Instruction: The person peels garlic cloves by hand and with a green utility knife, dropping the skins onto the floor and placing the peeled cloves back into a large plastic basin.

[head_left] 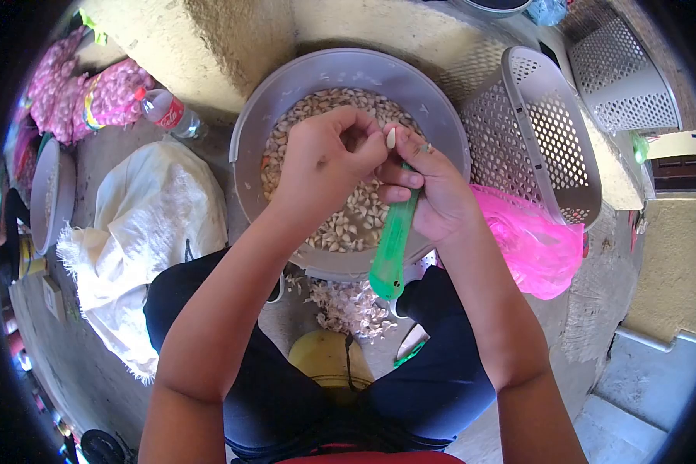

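Over a large grey basin of garlic cloves in water, my two hands are close together. The fingers of my left hand are bent into a pinch; what they hold, if anything, is hidden. My right hand is closed round a green handle that points down toward me. A pale clove shows at the tips of my right thumb and finger. The tool's blade cannot be made out.
Peelings lie on the floor below the basin. Left are a white sack, a cola bottle and pink net bags. On the right are a grey perforated basket, another basket and a pink plastic bag.
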Action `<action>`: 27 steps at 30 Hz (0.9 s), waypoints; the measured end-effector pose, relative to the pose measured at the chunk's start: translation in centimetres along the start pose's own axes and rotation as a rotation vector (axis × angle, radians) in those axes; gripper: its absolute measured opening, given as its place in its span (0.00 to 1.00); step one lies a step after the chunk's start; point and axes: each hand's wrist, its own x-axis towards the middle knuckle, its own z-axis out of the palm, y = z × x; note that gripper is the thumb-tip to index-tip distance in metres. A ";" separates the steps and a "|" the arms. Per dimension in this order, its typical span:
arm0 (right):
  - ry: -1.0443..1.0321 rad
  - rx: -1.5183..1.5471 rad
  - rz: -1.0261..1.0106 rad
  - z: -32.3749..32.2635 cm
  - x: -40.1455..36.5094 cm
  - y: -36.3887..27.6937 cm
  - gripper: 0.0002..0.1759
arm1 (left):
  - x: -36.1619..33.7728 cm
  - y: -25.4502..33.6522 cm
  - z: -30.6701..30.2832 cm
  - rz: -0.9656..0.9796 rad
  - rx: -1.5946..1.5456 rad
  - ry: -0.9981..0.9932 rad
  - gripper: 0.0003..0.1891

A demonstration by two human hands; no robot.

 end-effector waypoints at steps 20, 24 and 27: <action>0.104 -0.079 -0.068 0.4 0.0 0.3 0.07 | 0.2 -0.5 0.0 -0.084 -0.185 -0.073 0.07; 0.231 -0.208 -0.123 1.3 -0.1 0.4 0.09 | 0.2 -0.6 0.1 -0.035 -0.040 -0.015 0.07; 0.294 -0.438 -0.214 1.6 -0.2 0.6 0.12 | 0.0 -0.3 0.1 0.023 0.046 0.019 0.07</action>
